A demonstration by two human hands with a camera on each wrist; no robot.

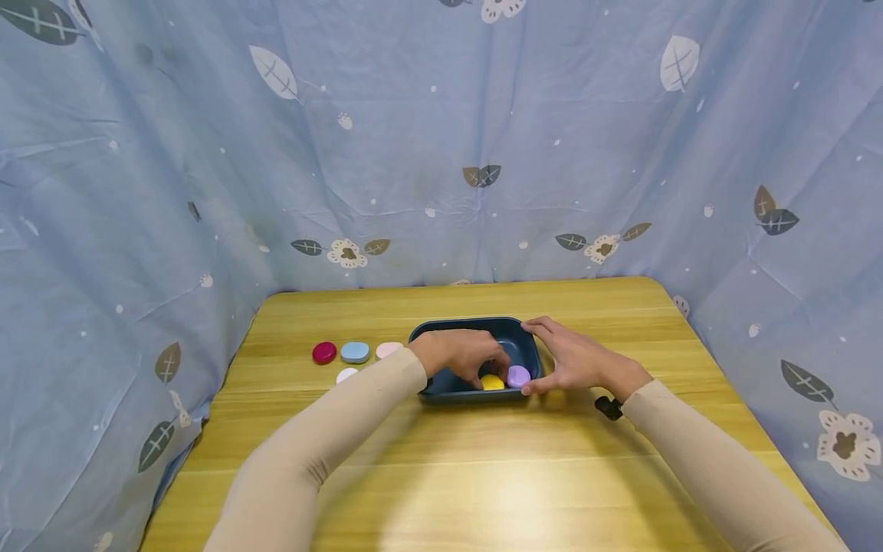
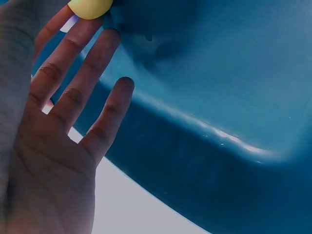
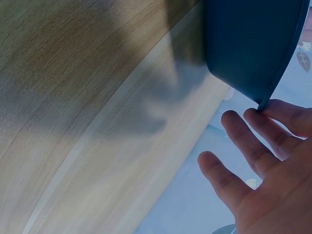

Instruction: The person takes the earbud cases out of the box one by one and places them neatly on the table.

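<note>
Fingers (image 2: 87,39) of left hand (image 1: 458,356) touch yellow piece (image 1: 493,382) (in blue tray (image 1: 476,328)).

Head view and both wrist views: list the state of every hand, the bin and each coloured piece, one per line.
Left hand: inside the bin, fingertips on the yellow piece.
Right hand: open, resting against the bin's right rim.
Blue bin: upright on the table.
Yellow piece: in the bin.
Purple piece: in the bin.
Red piece, light blue piece, pink piece, white piece: on the table, left of the bin.
</note>
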